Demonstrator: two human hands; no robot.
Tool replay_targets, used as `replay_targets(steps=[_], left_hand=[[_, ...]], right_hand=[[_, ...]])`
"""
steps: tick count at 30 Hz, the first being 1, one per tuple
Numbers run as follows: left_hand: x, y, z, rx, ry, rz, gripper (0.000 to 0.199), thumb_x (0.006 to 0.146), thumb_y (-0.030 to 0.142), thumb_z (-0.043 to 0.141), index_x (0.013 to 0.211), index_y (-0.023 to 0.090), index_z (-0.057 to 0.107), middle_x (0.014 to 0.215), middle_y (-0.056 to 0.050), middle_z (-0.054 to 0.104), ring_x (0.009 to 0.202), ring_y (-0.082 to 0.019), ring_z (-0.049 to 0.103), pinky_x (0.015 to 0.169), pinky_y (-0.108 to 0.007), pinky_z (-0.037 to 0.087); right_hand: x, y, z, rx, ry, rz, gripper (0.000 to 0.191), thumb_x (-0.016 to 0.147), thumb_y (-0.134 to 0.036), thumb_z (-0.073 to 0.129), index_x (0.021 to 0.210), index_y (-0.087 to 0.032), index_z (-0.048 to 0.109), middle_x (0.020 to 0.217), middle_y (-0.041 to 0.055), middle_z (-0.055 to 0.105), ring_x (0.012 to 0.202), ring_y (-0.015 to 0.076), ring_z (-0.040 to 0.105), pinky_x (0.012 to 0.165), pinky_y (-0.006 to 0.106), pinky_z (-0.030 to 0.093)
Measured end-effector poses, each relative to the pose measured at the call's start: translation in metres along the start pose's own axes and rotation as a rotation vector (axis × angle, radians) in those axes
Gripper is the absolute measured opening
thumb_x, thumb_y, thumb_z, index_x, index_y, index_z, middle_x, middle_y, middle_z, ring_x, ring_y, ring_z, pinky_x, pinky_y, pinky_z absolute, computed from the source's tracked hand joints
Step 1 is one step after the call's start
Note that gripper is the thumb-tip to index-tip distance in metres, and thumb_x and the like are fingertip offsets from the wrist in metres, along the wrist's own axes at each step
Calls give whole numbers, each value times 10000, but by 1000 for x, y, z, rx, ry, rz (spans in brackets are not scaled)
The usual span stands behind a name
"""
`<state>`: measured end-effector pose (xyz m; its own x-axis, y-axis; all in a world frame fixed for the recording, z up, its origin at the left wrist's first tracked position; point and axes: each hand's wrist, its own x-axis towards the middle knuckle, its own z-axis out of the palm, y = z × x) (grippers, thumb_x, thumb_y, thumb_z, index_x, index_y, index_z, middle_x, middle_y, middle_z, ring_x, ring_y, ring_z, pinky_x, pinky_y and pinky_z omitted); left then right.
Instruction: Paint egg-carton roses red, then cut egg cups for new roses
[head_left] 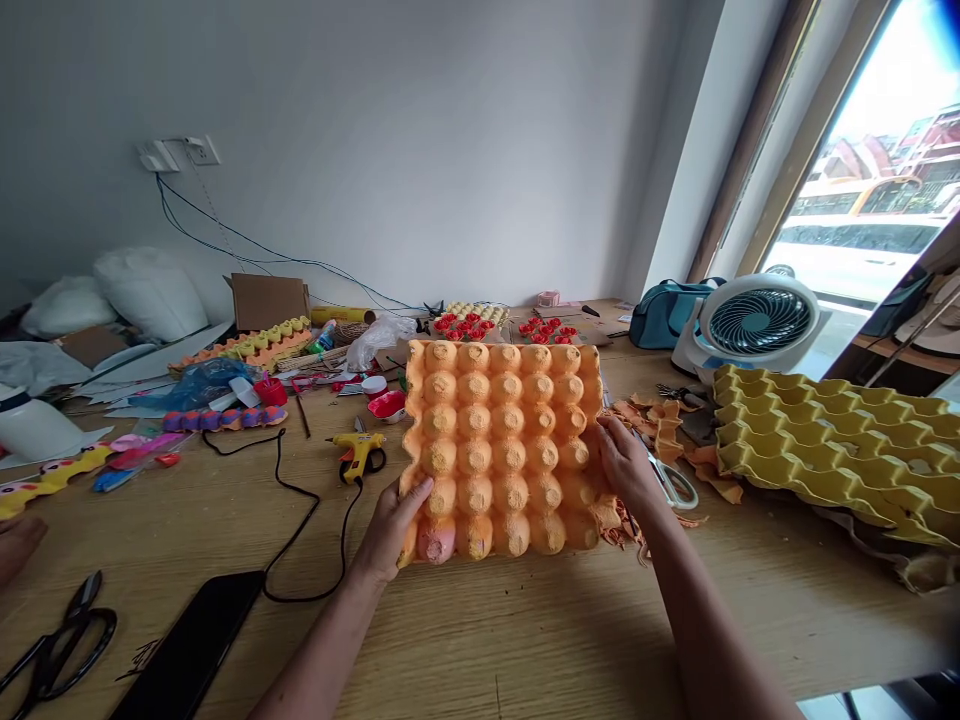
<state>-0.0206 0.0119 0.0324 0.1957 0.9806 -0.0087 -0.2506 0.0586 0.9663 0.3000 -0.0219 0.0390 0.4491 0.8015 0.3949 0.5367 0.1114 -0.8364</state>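
Note:
An orange egg carton tray (510, 455) is held up in front of me over the wooden table, its bumpy side facing me. My left hand (394, 525) grips its lower left edge, thumb over the front. On the right edge, my right hand (626, 465) is closed, with most fingers hidden behind the tray. One cup at the bottom left is tinted pink. Just behind my right hand lie white-handled scissors (675, 485) and torn orange carton scraps (660, 425). A yellow glue gun (356, 455) sits left of the tray, its black cord trailing over the table.
Yellow egg trays (832, 450) and a white fan (761, 320) stand right. Black scissors (64, 640) and a black phone (191, 650) lie front left. Red paper flowers (469, 325) are behind the tray. Another person's hand (19, 545) shows at the left edge.

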Motion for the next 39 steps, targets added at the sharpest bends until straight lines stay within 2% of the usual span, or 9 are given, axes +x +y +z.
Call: replay_targets(steps=[2, 5, 8, 12, 21, 27, 32, 39], left_hand=[[-2, 0, 3, -3, -1, 5, 486, 712, 457, 860, 1094, 171, 768, 1099, -108, 795, 1080, -321, 732, 895, -345, 585], [-6, 0, 7, -24, -28, -17, 453, 701, 442, 859, 1071, 193, 777, 1069, -99, 799, 1066, -327, 737, 866, -354, 599], [-10, 2, 11, -38, -55, -53, 429, 690, 445, 859, 1027, 192, 781, 1060, -107, 798, 1061, -335, 739, 846, -359, 609], [-15, 4, 17, -68, -71, -71, 461, 707, 440, 847, 1089, 193, 766, 1098, -104, 790, 1097, -329, 728, 882, -372, 607], [-12, 5, 12, -118, -77, -89, 422, 714, 416, 850, 1056, 185, 763, 1072, -100, 793, 1062, -309, 742, 874, -363, 609], [-13, 6, 15, -62, -50, -51, 425, 717, 430, 852, 1060, 191, 775, 1045, -90, 797, 1046, -303, 744, 857, -337, 598], [-16, 5, 18, -67, -81, -47, 448, 718, 425, 854, 1088, 187, 773, 1087, -93, 792, 1041, -306, 740, 846, -330, 593], [-19, 3, 20, -35, -123, -20, 428, 745, 402, 832, 1108, 185, 765, 1093, -95, 789, 1086, -315, 727, 917, -360, 586]], right_hand=[[-1, -1, -2, 21, 21, 2, 415, 956, -572, 400, 926, -222, 621, 910, 63, 701, 855, 236, 602, 750, 315, 440], [-4, -3, -2, 31, 66, 15, 497, 989, -623, 333, 835, -222, 583, 850, 47, 673, 794, 215, 567, 721, 303, 426], [-4, -3, -2, 23, 124, 30, 517, 975, -659, 378, 743, -222, 527, 734, 15, 614, 717, 190, 518, 672, 285, 386], [-1, 0, -1, 30, 174, 22, 505, 956, -647, 442, 703, -216, 515, 671, -2, 570, 683, 176, 494, 646, 274, 367], [1, 9, 1, 67, 183, -30, 508, 961, -656, 414, 703, -222, 471, 661, -20, 512, 668, 163, 450, 640, 272, 363], [0, 3, -1, 45, 100, 12, 501, 937, -671, 460, 736, -217, 526, 698, -3, 578, 683, 175, 497, 638, 269, 390], [3, 0, -5, 11, 133, 64, 566, 945, -709, 381, 735, -210, 545, 754, 43, 635, 735, 204, 526, 666, 290, 401], [10, 1, -8, -29, 213, 108, 556, 902, -682, 461, 589, -226, 410, 562, -16, 422, 597, 153, 394, 564, 285, 319]])
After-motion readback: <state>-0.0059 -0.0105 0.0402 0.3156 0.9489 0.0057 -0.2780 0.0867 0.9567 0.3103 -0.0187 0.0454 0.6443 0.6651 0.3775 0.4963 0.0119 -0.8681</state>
